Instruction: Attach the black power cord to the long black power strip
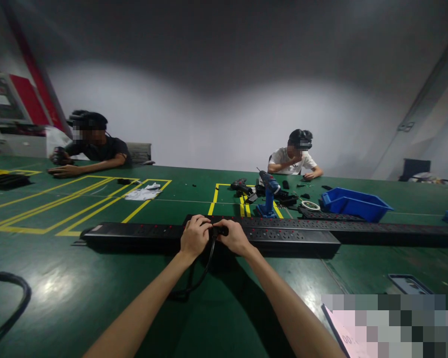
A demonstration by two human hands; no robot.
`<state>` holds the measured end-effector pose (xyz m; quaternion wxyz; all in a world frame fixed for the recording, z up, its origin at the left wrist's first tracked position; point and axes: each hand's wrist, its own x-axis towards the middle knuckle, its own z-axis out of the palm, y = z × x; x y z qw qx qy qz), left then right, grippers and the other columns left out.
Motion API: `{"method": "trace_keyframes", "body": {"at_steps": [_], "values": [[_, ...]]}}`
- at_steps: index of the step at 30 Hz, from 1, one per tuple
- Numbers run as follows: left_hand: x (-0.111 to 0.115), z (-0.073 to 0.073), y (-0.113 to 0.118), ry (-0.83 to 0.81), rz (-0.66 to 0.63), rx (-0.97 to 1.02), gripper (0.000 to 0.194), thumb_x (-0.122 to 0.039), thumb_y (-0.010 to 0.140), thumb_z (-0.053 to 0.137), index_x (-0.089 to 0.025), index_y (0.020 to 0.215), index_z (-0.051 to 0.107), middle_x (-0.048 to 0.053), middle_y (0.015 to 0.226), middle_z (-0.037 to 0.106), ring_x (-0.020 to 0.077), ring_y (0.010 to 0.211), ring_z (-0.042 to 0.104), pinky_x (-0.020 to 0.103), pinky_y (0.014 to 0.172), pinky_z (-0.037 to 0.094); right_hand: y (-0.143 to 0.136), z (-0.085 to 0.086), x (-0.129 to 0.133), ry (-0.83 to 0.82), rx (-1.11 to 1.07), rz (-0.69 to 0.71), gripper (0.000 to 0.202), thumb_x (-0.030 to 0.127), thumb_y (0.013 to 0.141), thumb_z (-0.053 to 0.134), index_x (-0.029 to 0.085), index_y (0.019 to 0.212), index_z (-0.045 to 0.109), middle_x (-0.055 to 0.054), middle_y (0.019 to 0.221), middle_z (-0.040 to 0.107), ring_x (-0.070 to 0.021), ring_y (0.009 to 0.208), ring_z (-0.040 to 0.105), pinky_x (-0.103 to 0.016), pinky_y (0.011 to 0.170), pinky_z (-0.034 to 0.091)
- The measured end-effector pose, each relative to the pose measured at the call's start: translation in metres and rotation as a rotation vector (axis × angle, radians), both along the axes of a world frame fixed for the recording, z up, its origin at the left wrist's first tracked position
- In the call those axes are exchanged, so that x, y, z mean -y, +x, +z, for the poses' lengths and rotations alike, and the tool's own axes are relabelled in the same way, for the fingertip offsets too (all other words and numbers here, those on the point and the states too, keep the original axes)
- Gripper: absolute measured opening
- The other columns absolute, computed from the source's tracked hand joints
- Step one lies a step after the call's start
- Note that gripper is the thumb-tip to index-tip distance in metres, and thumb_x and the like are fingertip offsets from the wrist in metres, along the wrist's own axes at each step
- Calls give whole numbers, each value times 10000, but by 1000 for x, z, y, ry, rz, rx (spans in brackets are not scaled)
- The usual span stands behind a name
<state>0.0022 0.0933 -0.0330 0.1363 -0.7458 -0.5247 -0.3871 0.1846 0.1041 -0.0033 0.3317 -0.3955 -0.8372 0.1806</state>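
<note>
Right hand (234,237) pinching black plug (221,230) over front power strip (287,238); left hand (195,236) in close.
Plug sits at 9 o'clock of right hand, in its fingertips, and 3 o'clock of left; can't tell if it's seated in a socket. Left fingers curled at the strip's top; can't tell if they grip the plug or just rest. Cable (210,263) drops toward 7 o'clock. Pale label (96,227) at strip's far 9 o'clock end, too small to read. Pink screen (347,335) at 4 o'clock reads "00", rest pixelated. Blue drill (269,199) at 2 o'clock, no brand legible.
</note>
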Motion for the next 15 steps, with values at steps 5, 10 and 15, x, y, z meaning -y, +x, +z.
{"method": "trace_keyframes", "body": {"at_steps": [5, 10, 15], "values": [[0, 0, 1, 4, 8, 4, 272, -114, 822, 494, -244, 850, 730, 40, 1059, 698, 267, 1134, 522, 436, 932, 451, 2, 2, 0, 21, -26, 48, 362, 192, 713, 737, 250, 1065, 681, -19, 971, 693, -189, 896, 624, -295, 823, 455], [1, 1, 0, -7, 7, 9, 269, -124, 827, 492, -245, 853, 731, 36, 1056, 700, 261, 1132, 520, 433, 933, 452, 1, 4, 5, 5, -15, 37, 370, 176, 749, 697, 265, 1104, 651, -12, 1026, 692, -188, 934, 630, -291, 834, 455], [2, 2, 0, -14, 3, 5, 277, -122, 826, 488, -245, 866, 734, 38, 1056, 701, 267, 1127, 522, 435, 933, 448, 0, 5, 7, 6, -7, 20, 363, 162, 761, 668, 262, 1108, 643, -12, 1046, 694, -188, 959, 634, -288, 849, 459]]}}
